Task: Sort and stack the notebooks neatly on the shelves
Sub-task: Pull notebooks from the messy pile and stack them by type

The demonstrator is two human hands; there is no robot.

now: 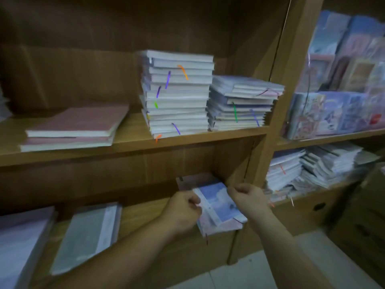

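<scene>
A small stack of notebooks with a blue sky cover on top (216, 201) sits at the right end of the lower shelf (145, 207). My left hand (185, 209) grips the stack's left edge. My right hand (248, 197) is at its right edge with curled fingers; the frame is blurred, so whether it holds the stack is unclear. On the upper shelf (133, 147) stand a tall white notebook stack with coloured ribbons (177, 94), a shorter stack (241, 105) beside it, and two pink notebooks (73, 130) lying flat on the left.
Grey and lilac notebooks (87, 236) lie on the lower shelf to the left. The neighbouring bay on the right holds wrapped colourful notebooks (333, 113) above and messy white stacks (312, 165) below. A cardboard box (354, 215) stands on the tiled floor.
</scene>
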